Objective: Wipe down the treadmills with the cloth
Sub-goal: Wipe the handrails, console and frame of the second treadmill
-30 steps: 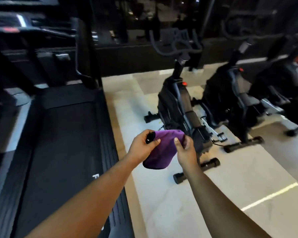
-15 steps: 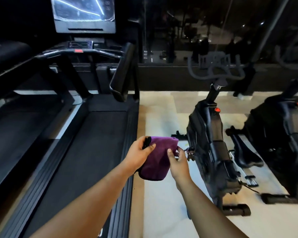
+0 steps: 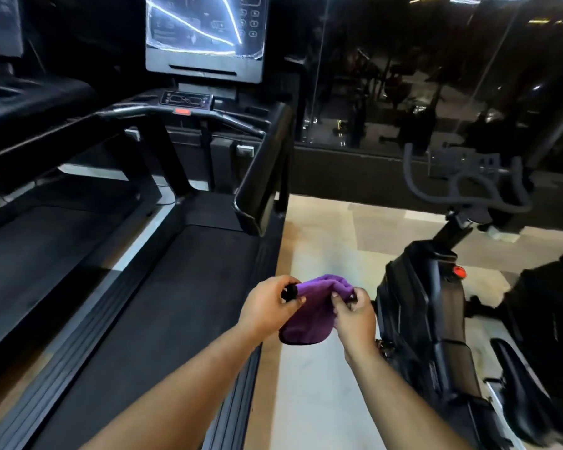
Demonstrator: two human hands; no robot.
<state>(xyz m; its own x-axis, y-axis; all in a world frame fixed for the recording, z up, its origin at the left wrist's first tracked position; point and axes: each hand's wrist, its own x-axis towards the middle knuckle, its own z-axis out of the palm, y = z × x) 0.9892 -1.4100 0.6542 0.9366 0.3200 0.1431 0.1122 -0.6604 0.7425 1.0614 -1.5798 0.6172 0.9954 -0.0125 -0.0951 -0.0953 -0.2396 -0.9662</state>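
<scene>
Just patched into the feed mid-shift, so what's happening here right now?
A person stands beside a black treadmill, holding a folded purple microfibre cloth in both hands. The left hand also pinches a small black object against the cloth; what it is can't be told. The right hand pinches the cloth's top edge. The cloth touches no machine yet. A black exercise bike stands to the right.

The left hand [image 3: 267, 306] is covering the purple cloth's [image 3: 309, 316] near corner, and a small black object [image 3: 290, 292] in its fingers is staying unidentifiable (too small). The frame edge is cutting off the neighbouring treadmill [image 3: 30, 222] and the exercise bike's saddle [image 3: 527, 384].
</scene>
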